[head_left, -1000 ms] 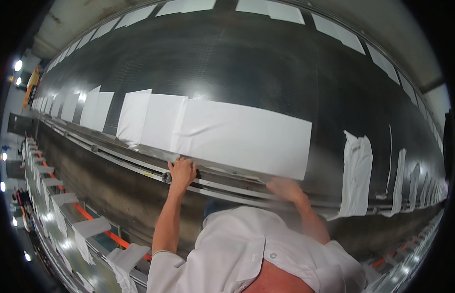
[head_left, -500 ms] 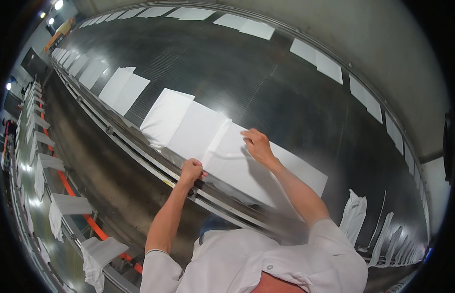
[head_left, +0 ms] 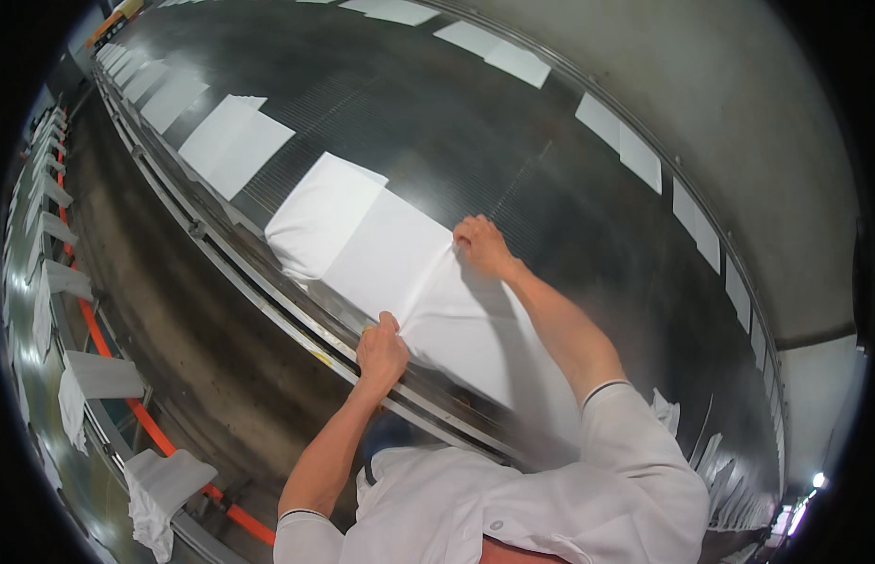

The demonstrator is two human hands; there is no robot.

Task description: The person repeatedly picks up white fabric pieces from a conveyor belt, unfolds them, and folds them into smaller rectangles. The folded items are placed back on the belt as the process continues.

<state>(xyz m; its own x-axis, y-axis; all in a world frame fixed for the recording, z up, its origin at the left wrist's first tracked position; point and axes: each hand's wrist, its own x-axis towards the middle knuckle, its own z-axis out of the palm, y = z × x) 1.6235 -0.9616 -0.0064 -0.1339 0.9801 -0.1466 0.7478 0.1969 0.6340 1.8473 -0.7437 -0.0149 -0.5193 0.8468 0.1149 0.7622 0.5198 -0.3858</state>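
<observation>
A white fabric piece (head_left: 484,324) lies over a pale flat panel (head_left: 390,252) on the long dark table. My right hand (head_left: 483,248) is closed in a pinch at the far corner of the fabric's left edge. At the near end of that same edge, my left hand (head_left: 382,353) is closed, thumb and fingertips against the cloth. Between the two hands the edge runs as a fairly straight line, with slight creases to its right. To the left, another white fabric piece (head_left: 329,202) rests smooth with a rumpled lower end. The fingertips are partly hidden.
Further pairs of white pieces (head_left: 238,141) lie along the table's near side, and more (head_left: 494,52) along its far side. A metal rail (head_left: 240,263) edges the table. Left, across a walkway, stands another table with draped white cloths (head_left: 170,479) and an orange-red strip (head_left: 156,430).
The cloth's left edge lies straighter and a fold on it has gone. My right hand has moved to the far corner; my left has shifted slightly along the near edge. The view has tilted.
</observation>
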